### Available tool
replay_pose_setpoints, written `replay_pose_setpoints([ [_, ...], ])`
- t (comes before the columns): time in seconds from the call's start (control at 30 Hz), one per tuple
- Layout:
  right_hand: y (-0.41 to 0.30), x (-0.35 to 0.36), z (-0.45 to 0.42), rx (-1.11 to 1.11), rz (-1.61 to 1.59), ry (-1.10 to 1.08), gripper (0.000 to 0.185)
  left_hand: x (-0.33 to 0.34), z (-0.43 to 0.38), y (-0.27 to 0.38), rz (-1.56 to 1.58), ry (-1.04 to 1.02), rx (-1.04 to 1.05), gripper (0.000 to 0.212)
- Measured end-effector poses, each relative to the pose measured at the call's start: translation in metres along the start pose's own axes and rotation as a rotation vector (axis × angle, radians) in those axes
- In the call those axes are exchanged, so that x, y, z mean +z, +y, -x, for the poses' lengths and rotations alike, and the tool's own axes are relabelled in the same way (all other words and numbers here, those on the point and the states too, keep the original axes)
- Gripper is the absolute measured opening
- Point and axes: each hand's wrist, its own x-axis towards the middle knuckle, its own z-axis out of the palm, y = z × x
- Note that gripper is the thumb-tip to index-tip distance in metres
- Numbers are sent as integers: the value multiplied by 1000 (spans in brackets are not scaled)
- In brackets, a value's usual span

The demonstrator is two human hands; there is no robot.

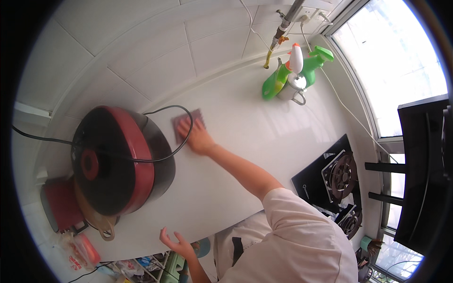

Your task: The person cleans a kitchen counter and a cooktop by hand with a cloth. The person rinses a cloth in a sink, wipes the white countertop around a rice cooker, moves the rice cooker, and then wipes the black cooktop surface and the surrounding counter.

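On the white countertop (244, 141), a purplish cloth (196, 115) with a jagged edge lies beneath my right hand (196, 136), which presses it flat with spread fingers, near the tiled wall. A black power cord (177, 150) loops above this hand. Just left of the cloth stands a large black and red electric appliance (116, 161) with a round lid. My left hand (178, 244) is near the counter's front edge, raised, its fingers apart and holding nothing.
Two green spray bottles (276, 83) (313, 67) and a lidded metal pot (297, 83) stand by the back wall. A black gas hob (332, 177) is at the right. A red box (62, 205) sits at the left; a shelf rack (164, 265) stands below the counter.
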Motion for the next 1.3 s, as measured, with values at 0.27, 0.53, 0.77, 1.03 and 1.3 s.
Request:
replay_pose_setpoints([
  [0.27, 158, -77, 38, 518, 211, 311, 54, -44, -19, 8, -210, 14, 252, 36],
  [0.53, -87, -39, 167, -159, -170, -170, 48, 28, -24, 58, 162, -112, 145, 35],
  [0.77, 226, -155, 312, 911, 242, 241, 51, -34, -13, -10, -24, -111, 53, 34],
  [1.03, -69, -62, 275, 328, -178, -61, 51, 33, -4, 41, 257, -197, -38, 35],
  [1.3, 156, -131, 300, 754, 42, 224, 51, 37, -26, 94, 239, -243, 86, 33],
])
